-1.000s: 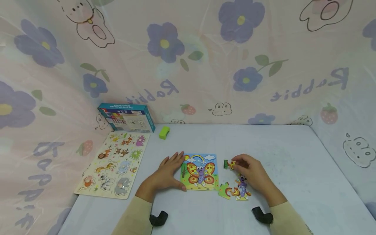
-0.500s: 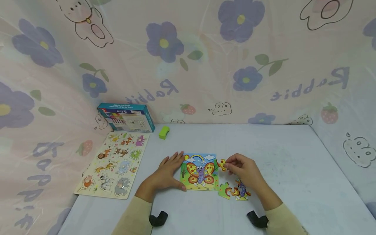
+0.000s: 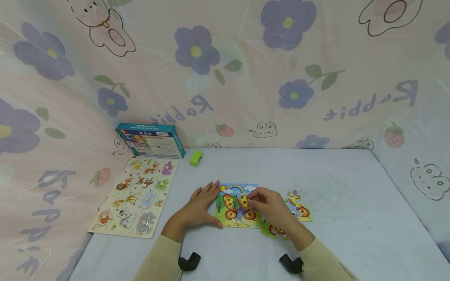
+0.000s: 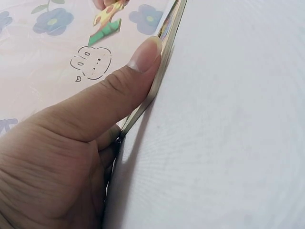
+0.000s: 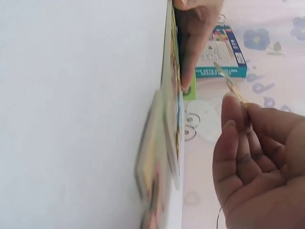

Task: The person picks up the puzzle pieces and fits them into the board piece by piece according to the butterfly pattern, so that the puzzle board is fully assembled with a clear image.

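A square butterfly puzzle board [image 3: 230, 223] lies in the middle of the white table. My left hand [image 3: 202, 208] rests along its left side, fingers spread and thumb at the near left corner; in the left wrist view the thumb [image 4: 119, 88] presses on the board's edge. Between thumb and fingertips, my right hand [image 3: 268, 205] pinches a jigsaw piece [image 4: 108, 27], yellow with red dots and a green end, raised above the board. Loose jigsaw pieces [image 3: 305, 214] lie to the right, and another green piece [image 3: 268, 229] sits at the board's near right corner, partly covered by my right hand and wrist.
On the left lies an animal puzzle board [image 3: 138, 199], with a teal box [image 3: 152, 141] standing behind it. A bright green block [image 3: 196, 158] sits near the back edge. Patterned cloth [image 3: 242, 101] hangs behind the table.
My right hand has carried the pinched piece leftward from beside the board to over its right half, uncovering loose pieces on the right. My left hand stays put.
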A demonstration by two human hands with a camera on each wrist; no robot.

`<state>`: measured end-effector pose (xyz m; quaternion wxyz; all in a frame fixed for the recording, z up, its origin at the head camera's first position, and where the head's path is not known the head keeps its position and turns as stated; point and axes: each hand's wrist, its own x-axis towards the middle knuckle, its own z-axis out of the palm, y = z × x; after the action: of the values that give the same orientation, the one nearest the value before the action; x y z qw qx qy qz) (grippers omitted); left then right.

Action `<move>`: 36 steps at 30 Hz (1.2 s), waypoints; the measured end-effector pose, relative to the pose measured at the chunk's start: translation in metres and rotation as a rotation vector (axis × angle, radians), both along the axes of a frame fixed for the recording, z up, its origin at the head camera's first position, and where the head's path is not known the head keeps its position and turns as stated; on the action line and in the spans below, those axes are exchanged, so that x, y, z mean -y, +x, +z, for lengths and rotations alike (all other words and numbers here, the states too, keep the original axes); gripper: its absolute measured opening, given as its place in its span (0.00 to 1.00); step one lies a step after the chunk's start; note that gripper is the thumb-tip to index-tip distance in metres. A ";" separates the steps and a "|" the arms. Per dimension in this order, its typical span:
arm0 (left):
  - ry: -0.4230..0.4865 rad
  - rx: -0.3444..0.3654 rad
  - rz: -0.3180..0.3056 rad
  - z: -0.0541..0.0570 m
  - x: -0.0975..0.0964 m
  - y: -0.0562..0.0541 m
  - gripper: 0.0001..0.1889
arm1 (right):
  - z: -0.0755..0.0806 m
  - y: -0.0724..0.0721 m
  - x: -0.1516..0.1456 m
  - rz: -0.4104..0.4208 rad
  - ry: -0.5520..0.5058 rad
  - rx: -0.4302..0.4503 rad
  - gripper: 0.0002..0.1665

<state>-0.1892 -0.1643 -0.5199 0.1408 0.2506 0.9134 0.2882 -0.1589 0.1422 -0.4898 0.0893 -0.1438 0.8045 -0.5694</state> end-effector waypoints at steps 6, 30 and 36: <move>-0.001 -0.006 -0.010 0.001 0.001 0.000 0.70 | -0.004 -0.005 0.024 0.015 0.011 0.047 0.05; -0.005 -0.007 -0.011 0.003 0.000 0.000 0.70 | -0.006 -0.008 0.054 0.060 0.381 -0.158 0.14; -0.022 -0.010 -0.009 0.002 0.000 0.000 0.71 | -0.004 -0.002 0.056 0.306 0.599 -0.377 0.26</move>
<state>-0.1895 -0.1645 -0.5181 0.1401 0.2547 0.9160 0.2764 -0.1608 0.0860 -0.4936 0.0621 -0.3319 0.9068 -0.2526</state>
